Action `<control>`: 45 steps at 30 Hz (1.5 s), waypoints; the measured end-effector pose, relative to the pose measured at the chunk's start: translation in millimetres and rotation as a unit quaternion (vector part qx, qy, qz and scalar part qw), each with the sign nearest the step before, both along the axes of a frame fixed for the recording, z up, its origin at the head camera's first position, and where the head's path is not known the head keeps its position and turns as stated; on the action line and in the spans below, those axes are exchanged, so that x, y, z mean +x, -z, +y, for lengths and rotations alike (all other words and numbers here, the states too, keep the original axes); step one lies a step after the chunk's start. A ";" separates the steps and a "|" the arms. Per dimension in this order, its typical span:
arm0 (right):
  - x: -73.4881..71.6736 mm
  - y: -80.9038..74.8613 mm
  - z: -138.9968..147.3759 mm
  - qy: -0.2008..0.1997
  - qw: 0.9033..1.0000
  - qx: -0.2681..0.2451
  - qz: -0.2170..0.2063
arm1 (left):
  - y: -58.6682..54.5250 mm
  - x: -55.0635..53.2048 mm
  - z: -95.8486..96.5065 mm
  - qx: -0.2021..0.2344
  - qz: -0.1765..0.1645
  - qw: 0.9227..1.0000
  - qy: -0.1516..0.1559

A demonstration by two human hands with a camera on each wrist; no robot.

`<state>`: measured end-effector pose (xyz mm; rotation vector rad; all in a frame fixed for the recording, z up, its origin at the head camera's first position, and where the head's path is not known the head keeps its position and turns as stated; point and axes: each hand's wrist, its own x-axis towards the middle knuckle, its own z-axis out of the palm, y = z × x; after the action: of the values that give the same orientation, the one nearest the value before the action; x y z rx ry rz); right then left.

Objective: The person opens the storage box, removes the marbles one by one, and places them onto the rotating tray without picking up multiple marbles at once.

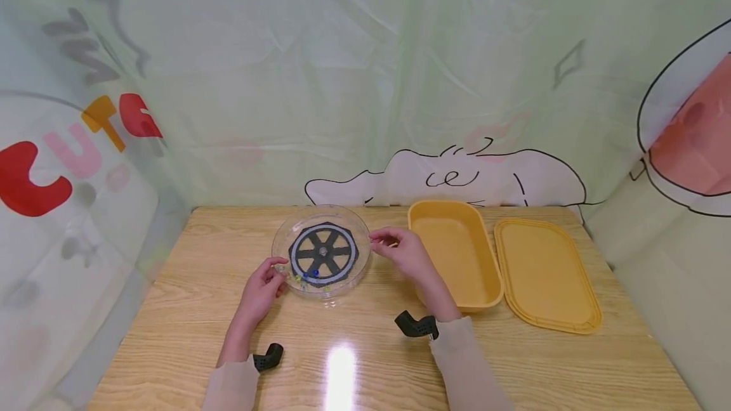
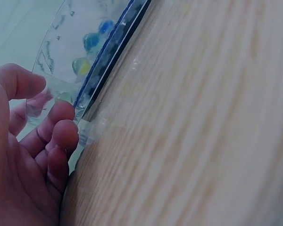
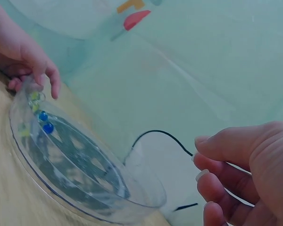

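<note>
A clear round dish stands on the wooden table, a dark six-spoked wheel shape showing at its base. Several blue and yellow-green marbles lie inside, gathered near its left front wall. My left hand pinches the rim on that side; through the clear wall, part of a finger shows in the left wrist view. My right hand hovers by the dish's right rim. In the right wrist view its fingers are loosely bent, apart from the dish, thumb near the index finger, with nothing visible between them.
A deep yellow tub stands right of the dish, partly behind my right forearm. Its flat yellow lid lies beside it on the table. A printed pale green curtain hangs along the table's back edge and sides.
</note>
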<state>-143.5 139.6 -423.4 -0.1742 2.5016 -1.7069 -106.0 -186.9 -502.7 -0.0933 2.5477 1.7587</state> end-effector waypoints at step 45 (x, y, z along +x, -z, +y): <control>-15.4 27.9 105.2 -0.158 0.983 0.076 -0.055 | -0.4 -0.3 0.6 0.014 0.006 1.000 -0.001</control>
<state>-159.0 244.8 -451.3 -0.4240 2.3593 -1.3589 -106.3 -186.4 -502.4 -0.0843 2.5300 1.8004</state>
